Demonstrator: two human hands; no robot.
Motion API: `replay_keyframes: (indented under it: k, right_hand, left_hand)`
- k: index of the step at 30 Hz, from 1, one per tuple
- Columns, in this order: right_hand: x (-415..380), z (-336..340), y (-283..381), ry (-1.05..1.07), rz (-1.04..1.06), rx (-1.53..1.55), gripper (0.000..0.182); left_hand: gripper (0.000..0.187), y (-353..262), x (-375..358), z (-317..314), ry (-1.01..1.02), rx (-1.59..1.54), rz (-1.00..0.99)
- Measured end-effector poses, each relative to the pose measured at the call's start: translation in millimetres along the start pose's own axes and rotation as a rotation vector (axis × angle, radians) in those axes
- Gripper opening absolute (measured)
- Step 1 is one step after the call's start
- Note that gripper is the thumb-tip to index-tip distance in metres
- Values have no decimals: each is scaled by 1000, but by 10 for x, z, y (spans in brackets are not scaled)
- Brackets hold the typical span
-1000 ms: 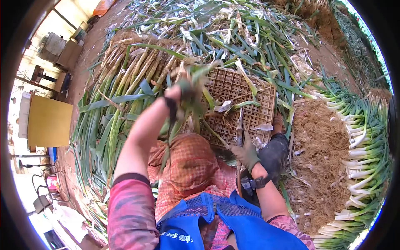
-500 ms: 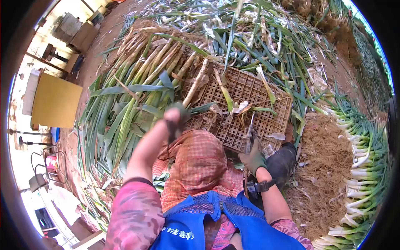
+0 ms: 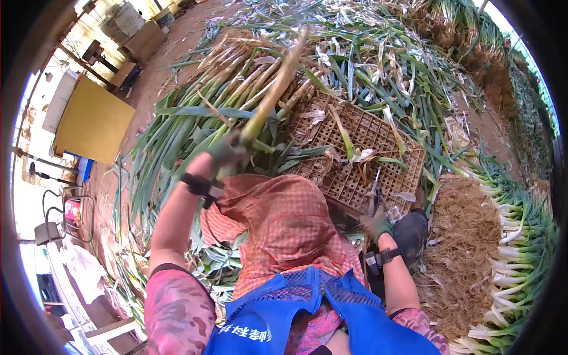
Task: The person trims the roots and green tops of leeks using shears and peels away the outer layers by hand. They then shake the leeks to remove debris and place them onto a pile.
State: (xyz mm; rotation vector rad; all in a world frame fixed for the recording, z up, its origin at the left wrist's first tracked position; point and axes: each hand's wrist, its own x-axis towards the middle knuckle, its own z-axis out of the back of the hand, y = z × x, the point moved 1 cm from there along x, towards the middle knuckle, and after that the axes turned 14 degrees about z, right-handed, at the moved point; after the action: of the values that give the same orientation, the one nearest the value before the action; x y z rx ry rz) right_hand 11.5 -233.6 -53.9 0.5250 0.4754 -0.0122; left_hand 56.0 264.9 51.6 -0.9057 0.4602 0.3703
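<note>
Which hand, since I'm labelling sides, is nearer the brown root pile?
Right. The right hand is close by, to the left of the brown root pile; the left hand is much farther left, holding a leek.

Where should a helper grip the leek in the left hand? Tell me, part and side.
Probably grip the leek midway along its stalk, coming from the right, over the crate: the left hand wraps its near part, while the slim shaft juts forward, uncovered.

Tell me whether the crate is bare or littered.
Littered: leaf scraps lie on the crate's brown grid, though much of the grid shows between them.
</note>
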Motion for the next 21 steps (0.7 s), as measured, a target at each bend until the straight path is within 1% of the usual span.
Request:
replay_keyframes:
  k: [1,2,3,4,5,6,7,9,10,11,12,13,14,15,16,18,19,20,21]
  right_hand:
    - [18,-5,-46,-9,36,164,72]
    - [51,-29,-93,-18,73,329,68]
    - [117,-120,-181,-61,112,444,56]
    - [114,-152,-160,-57,189,474,54]
    - [115,-173,-112,-56,264,505,52]
    - [101,-192,-57,-56,340,537,51]
    - [35,-231,93,-72,363,644,37]
    - [-85,-292,354,-121,381,574,34]
    - [-140,-306,383,-152,388,543,32]
    - [46,-634,107,-203,524,550,25]
    - [-32,-657,60,-183,415,635,24]
    - [-111,-642,28,-162,307,714,23]
    - [-193,-608,24,-139,201,790,22]
    - [-436,-463,161,-118,188,1060,25]
    - [-572,-430,132,-76,234,1011,27]
    - [-857,-458,68,15,311,920,31]
    - [-992,-507,70,21,375,723,47]
    - [-1101,-534,65,29,378,628,49]
    - [-1198,-474,159,32,387,533,52]
  left_hand:
    - [36,-462,-290,321,-79,190,78]
    - [35,-767,-494,515,-42,31,-8]
    - [39,-1124,-688,662,15,-19,12]
    - [44,-1371,-798,717,-3,-46,-114]
    - [47,-1594,-906,776,75,8,-79]
    - [46,-1667,-821,697,92,86,-206]
    - [46,-1679,-666,535,109,160,-332]
    - [53,-1463,-216,-69,-39,631,-584]
    - [57,-1458,-194,-435,122,408,-253]
    - [62,-1457,-186,-798,185,168,81]
    - [68,-903,307,-1348,181,83,108]
    - [74,-933,-30,-1610,199,200,167]
    - [71,-496,22,-2014,274,65,101]
    - [68,-357,-96,-2196,335,241,88]
    - [77,-397,-419,-2334,114,412,205]
    - [78,-427,-542,-2421,91,355,270]
    - [73,-393,-559,-2420,44,268,249]
    - [67,-377,-530,-2378,-5,177,223]
    - [55,-278,-402,-2385,25,66,177]
